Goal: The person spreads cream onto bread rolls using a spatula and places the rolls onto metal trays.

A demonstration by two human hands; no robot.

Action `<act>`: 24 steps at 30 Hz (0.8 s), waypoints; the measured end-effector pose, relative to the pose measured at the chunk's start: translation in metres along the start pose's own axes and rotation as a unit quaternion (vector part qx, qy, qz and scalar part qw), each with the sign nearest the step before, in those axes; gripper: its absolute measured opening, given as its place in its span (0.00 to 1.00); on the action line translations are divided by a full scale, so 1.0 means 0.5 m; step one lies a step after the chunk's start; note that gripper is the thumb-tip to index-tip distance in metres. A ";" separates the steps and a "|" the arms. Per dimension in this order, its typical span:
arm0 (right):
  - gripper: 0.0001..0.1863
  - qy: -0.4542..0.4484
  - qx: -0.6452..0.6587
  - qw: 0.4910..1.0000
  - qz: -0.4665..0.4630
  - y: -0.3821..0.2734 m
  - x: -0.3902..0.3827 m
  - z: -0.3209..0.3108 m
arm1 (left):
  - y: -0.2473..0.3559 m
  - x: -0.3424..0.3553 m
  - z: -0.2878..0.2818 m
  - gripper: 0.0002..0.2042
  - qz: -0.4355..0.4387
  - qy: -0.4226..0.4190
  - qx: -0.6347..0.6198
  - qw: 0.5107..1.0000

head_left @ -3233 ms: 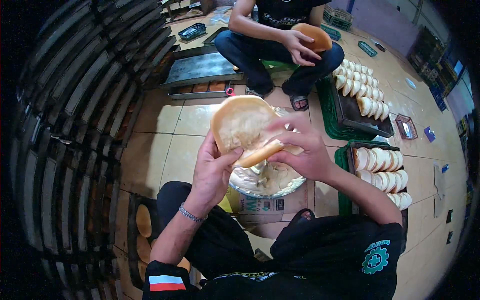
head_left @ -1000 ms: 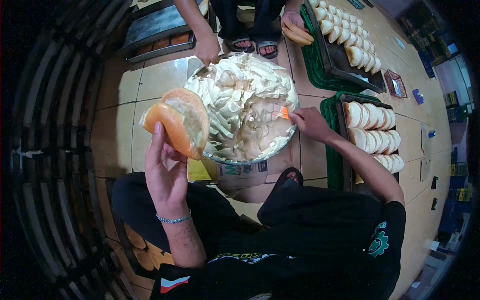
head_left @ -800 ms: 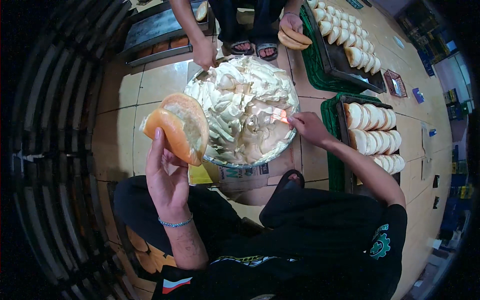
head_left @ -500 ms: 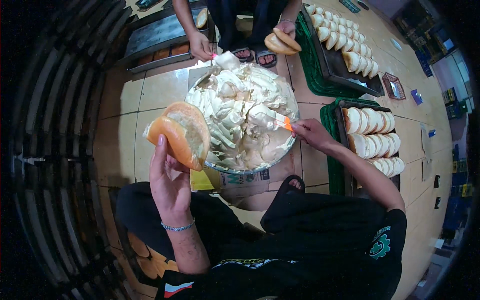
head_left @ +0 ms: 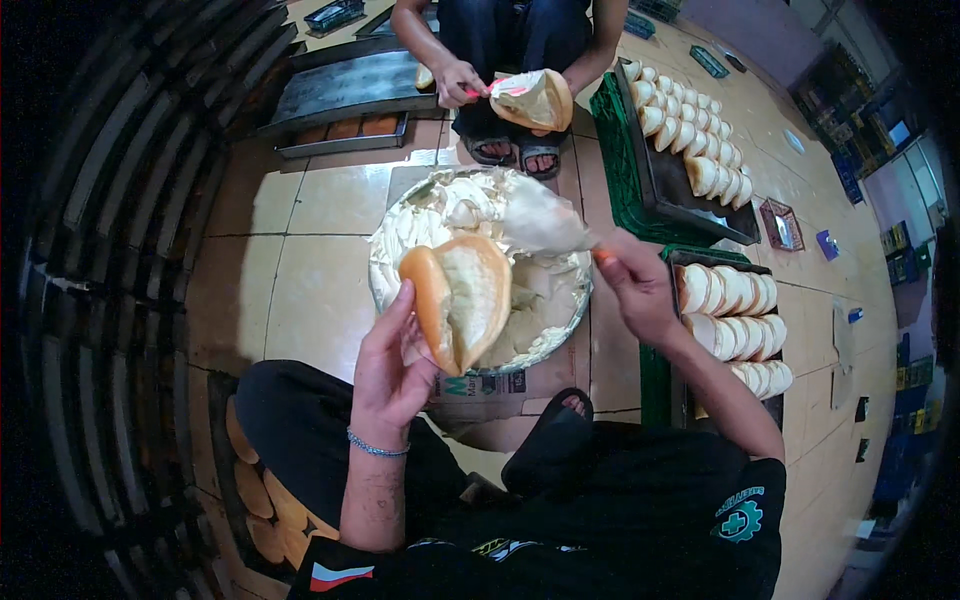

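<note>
My left hand (head_left: 392, 375) is closed on a split golden bun (head_left: 465, 305), held open-side up above the near left of a large round tub of pale cream (head_left: 425, 210). My right hand (head_left: 635, 285) grips an orange-handled spatula (head_left: 600, 255), raised at the tub's right side with a blurred mound of cream on its blade.
A co-worker's hand (head_left: 458, 80) holds a pink spatula at another bun (head_left: 545, 100). Trays of filled buns (head_left: 730, 335) (head_left: 680, 140) stand on green crates at right. A dark slatted rack (head_left: 110, 250) is at left, metal trays (head_left: 340, 85) at back, buns (head_left: 250, 490) beside my left knee.
My left hand and bun have moved right, over the tub. My right hand has lifted the cream-laden spatula. The co-worker's spatula has risen from the cream onto their bun.
</note>
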State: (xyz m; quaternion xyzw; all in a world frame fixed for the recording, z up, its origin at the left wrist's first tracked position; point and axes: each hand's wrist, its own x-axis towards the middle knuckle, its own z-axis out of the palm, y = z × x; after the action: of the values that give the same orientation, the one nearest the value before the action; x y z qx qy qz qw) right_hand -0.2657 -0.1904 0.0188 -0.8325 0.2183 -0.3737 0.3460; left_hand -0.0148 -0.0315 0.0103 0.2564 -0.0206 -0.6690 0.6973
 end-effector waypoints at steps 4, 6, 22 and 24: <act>0.17 -0.004 -0.037 0.999 -0.039 -0.036 0.011 0.027 | -0.004 0.002 -0.012 0.22 -0.035 -0.093 -0.073 0.992; 0.18 -0.008 -0.036 0.998 -0.051 -0.025 0.007 0.037 | -0.009 0.001 -0.006 0.21 -0.032 -0.112 -0.092 0.989; 0.16 -0.056 -0.220 0.974 0.024 -0.001 0.002 -0.110 | 0.013 -0.007 -0.007 0.20 0.065 -0.049 -0.025 0.996; 0.12 -0.045 -0.204 0.978 -0.016 -0.069 0.051 -0.097 | 0.010 -0.008 -0.007 0.19 0.080 -0.046 0.025 0.995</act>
State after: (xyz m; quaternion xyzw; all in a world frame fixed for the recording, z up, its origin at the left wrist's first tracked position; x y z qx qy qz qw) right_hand -0.2838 -0.2033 0.0796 -0.9049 0.2604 -0.2891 0.1723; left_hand -0.0093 -0.0265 0.0102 0.2403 -0.0903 -0.6219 0.7399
